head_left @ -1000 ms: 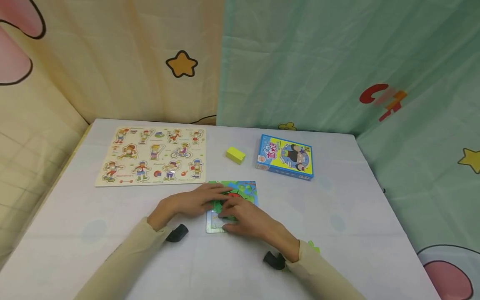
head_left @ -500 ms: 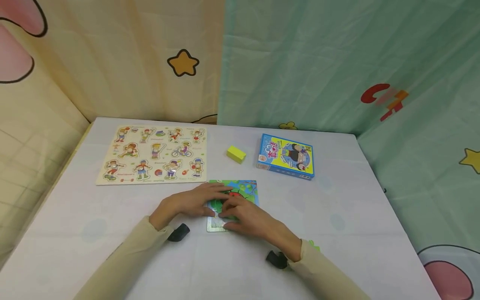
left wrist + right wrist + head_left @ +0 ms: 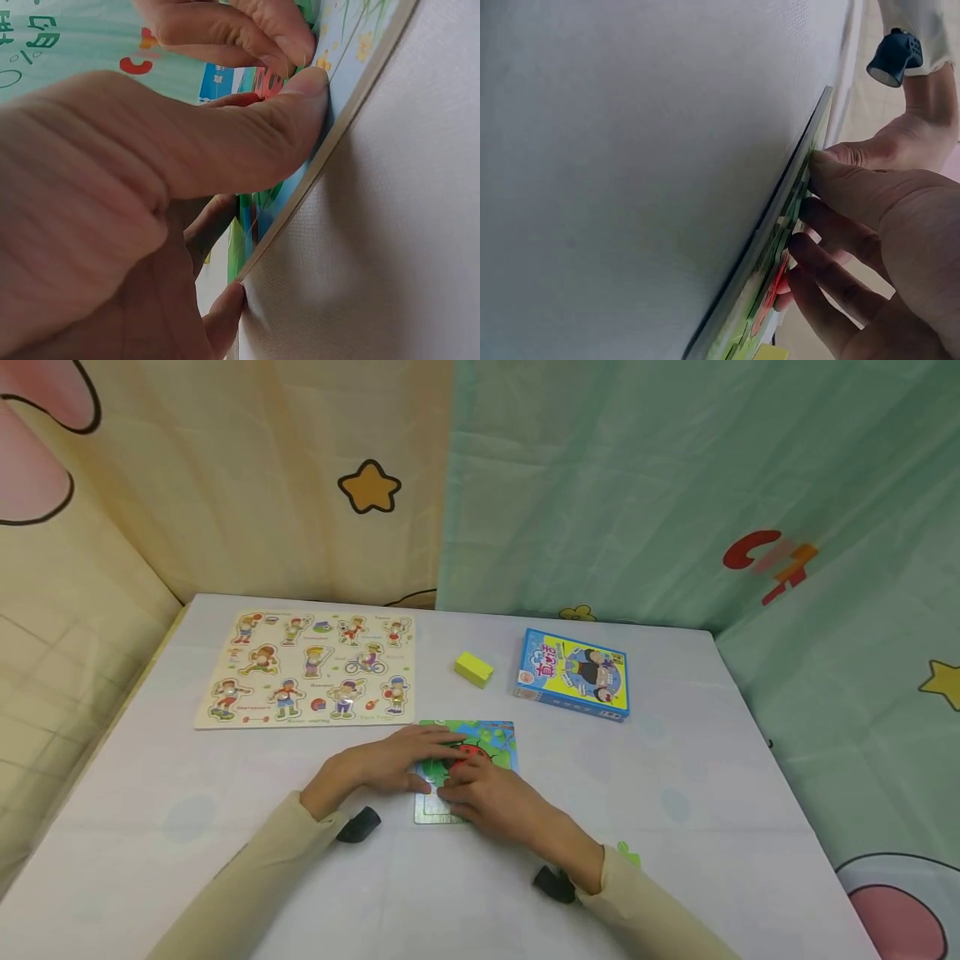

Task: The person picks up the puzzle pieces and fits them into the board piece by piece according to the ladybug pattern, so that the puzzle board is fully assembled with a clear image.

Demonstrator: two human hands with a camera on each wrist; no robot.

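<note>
A square jigsaw puzzle [image 3: 501, 737] with a ladybird on green leaves lies flat on the table, partly covered by both hands. My left hand [image 3: 393, 762] rests across its left side with the fingers extended. In the left wrist view, the left thumb [image 3: 292, 120] lies on the puzzle near its edge. The right hand [image 3: 495, 797] bends over the lower part, its thumb and fingertips at a puzzle piece [image 3: 802, 184] that is mostly hidden. In the right wrist view, the right thumb [image 3: 840, 176] and bent fingers touch the puzzle's surface.
A wooden peg board [image 3: 322, 668] with sports figures lies at the back left. A yellow block [image 3: 473, 669] and a blue and yellow box [image 3: 573, 674] stand behind the puzzle. A small green piece [image 3: 628, 855] shows beside the right sleeve. Curtains [image 3: 585, 485] hang behind the table.
My right hand has shifted slightly right, its fingers drawn in more, and more of the red ladybird shows. The left thumb has moved slightly down; the left hand otherwise stays on the puzzle.
</note>
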